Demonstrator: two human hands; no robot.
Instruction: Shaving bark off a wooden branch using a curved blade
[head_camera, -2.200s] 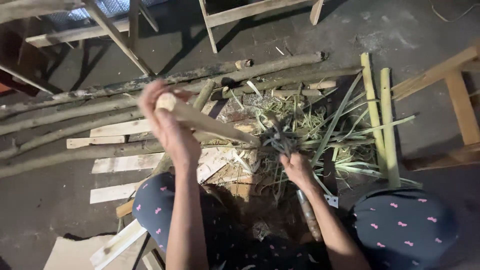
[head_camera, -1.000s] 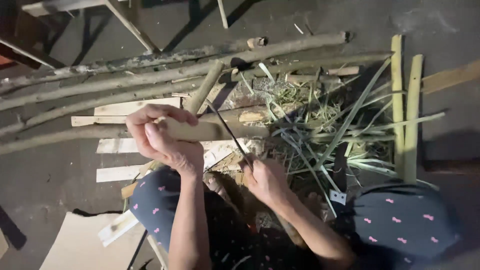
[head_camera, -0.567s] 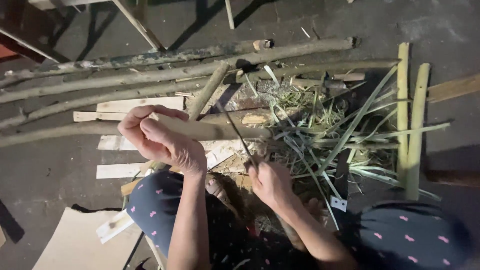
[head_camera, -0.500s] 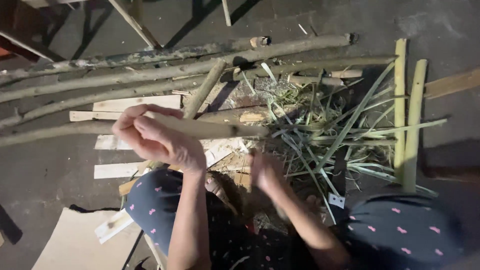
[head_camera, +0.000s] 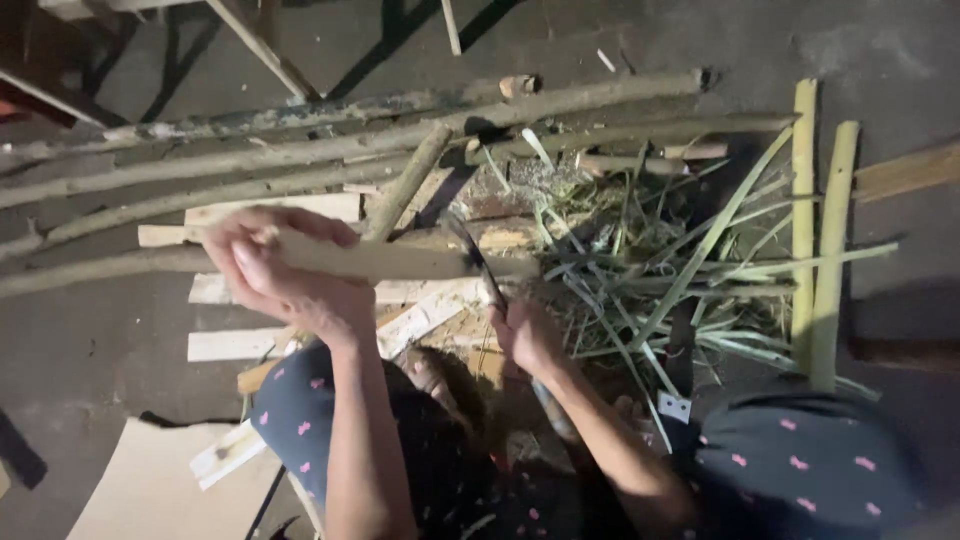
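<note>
My left hand (head_camera: 280, 275) is wrapped around a pale split bamboo stick (head_camera: 390, 260) and holds it level across my lap, its free end pointing right. My right hand (head_camera: 525, 335) grips the handle of a dark-bladed knife (head_camera: 470, 255). The blade slants up and left and rests against the right end of the stick. My knees, in dark cloth with pink marks, sit below both hands.
Several long rough poles (head_camera: 330, 140) lie across the concrete floor beyond the stick. A heap of green shavings and strips (head_camera: 660, 260) spreads to the right, beside two upright split green slats (head_camera: 825, 230). Pale wooden boards (head_camera: 260, 345) and a cardboard sheet (head_camera: 150, 490) lie at left.
My right hand dropped back toward my lap for a moment, blurred, then came up again so the knife meets the stick's end. The stick in my left hand stayed almost still.
</note>
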